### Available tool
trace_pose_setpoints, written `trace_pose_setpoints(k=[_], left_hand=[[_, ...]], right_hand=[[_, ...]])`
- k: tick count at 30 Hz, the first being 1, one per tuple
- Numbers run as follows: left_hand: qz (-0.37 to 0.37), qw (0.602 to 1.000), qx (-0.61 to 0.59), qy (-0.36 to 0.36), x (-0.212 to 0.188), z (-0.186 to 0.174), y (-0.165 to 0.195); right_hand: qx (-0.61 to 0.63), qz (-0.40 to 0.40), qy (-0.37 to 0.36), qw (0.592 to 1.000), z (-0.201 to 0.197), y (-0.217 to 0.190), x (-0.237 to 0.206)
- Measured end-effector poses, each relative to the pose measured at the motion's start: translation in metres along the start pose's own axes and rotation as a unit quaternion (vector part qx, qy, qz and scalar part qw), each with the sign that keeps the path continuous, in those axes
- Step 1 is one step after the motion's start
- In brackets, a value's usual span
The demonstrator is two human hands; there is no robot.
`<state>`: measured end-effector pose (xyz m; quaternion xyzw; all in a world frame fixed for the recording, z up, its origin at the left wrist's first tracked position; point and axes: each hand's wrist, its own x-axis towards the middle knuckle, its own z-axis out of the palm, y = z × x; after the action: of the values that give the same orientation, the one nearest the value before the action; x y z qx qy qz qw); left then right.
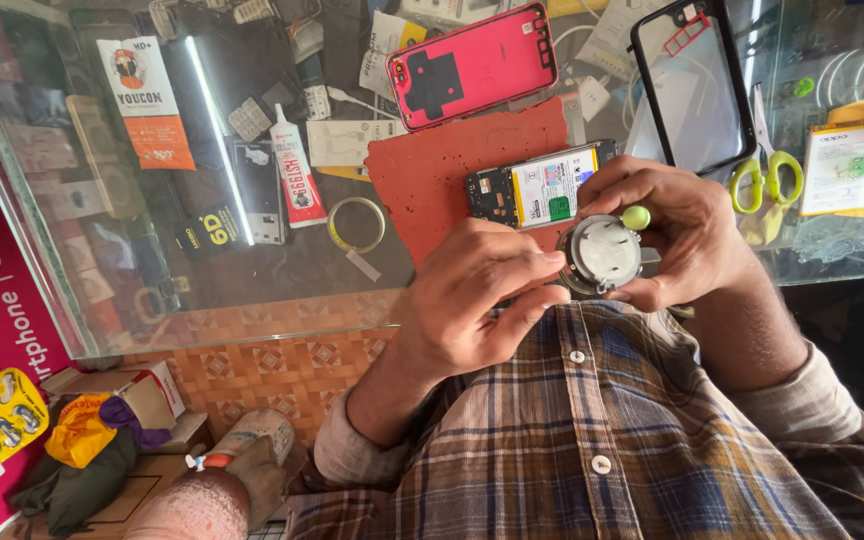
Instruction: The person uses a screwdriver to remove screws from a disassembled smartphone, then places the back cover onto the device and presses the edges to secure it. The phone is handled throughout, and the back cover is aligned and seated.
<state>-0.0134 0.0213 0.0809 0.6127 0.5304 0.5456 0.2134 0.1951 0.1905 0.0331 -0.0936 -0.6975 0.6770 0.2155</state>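
Round grey-white disc [603, 254], looks like a small dispenser or reel w/ pale face, held up close to the chest above the counter edge, between both hands. Can't tell exactly what kind of item it is. Small green knob [636, 217] sits at its upper right, touching the rim, under the thumb area.

Right hand [677, 235] curled around the disc from the right and behind, fingers closed on the rim, so it bears the weight. Left hand [482, 295] half closed, fingertips pinched at the disc's left edge; whether it grips the disc or smth thin coming off it is hidden.

To do this step well, judging from the grip: keep right hand steady as the anchor, let left fingertips do the fine work at the edge, keep the disc over the counter so small bits don't fall to the floor.

Just beyond: opened phone [542, 185] w/ battery showing, lying on a red mat [442, 170] on the glass counter [282, 270]. Further out: pink back cover [472, 65], black-framed clear case [692, 85], green-handled scissors [764, 175], glue tube [295, 170], tape ring [356, 223].
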Motion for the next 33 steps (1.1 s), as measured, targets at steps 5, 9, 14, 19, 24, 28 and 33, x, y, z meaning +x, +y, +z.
trace_pose_setpoints(k=[5, 9, 14, 19, 24, 28, 33], left_hand=[[-0.019, 0.999, 0.013, -0.025, 0.006, 0.003, 0.005], [-0.026, 0.999, -0.003, -0.02, 0.004, 0.009, 0.002], [-0.038, 0.999, -0.029, -0.007, 0.001, 0.014, -0.002], [-0.047, 0.997, -0.065, 0.001, -0.002, 0.016, -0.006], [-0.069, 0.995, -0.067, -0.016, -0.003, 0.018, -0.009], [-0.084, 0.994, -0.062, -0.015, -0.004, 0.018, -0.007], [-0.111, 0.992, -0.064, 0.017, 0.0, 0.016, -0.002]], right_hand=[[-0.048, 0.017, 0.026, 0.998, 0.001, -0.005, -0.001], [-0.07, 0.011, 0.037, 0.997, 0.003, -0.009, -0.002], [0.037, 0.016, 0.061, 0.997, 0.014, -0.014, -0.002], [0.046, -0.001, 0.094, 0.994, 0.023, -0.01, -0.001], [0.01, -0.025, 0.12, 0.992, 0.025, -0.006, -0.006], [-0.047, -0.049, 0.134, 0.989, 0.028, -0.007, -0.002], [-0.225, -0.044, 0.132, 0.964, 0.03, -0.022, 0.005]])
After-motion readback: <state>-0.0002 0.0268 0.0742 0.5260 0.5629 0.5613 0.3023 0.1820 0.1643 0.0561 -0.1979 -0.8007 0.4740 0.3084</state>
